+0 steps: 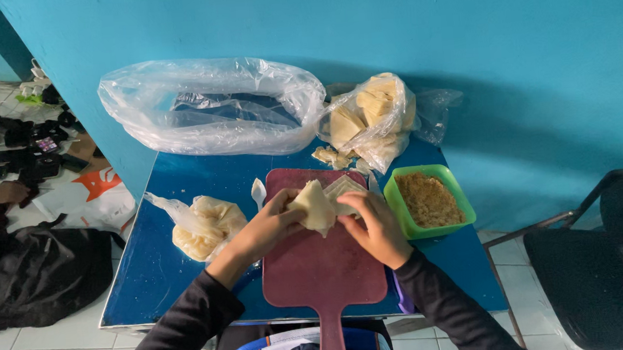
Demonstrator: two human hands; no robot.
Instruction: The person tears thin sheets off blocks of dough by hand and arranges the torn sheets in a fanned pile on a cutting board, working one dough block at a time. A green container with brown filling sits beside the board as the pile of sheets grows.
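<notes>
Both hands on the wrapper (316, 205), which sits at the board's (323, 269) 12 o'clock end, where the flat surface lets me fold. Left hand (270, 225) is curled, fingers pinching the raised flap; right hand (377, 225) is half-closed, fingertips pressing the flat part down so it doesn't slide. The flap's tip points toward 6 o'clock, at me; long axis roughly 10 to 4. Green tub (430, 200) of filling at 3 o'clock, near my right hand. Bag (205, 226) at 9 o'clock.
</notes>
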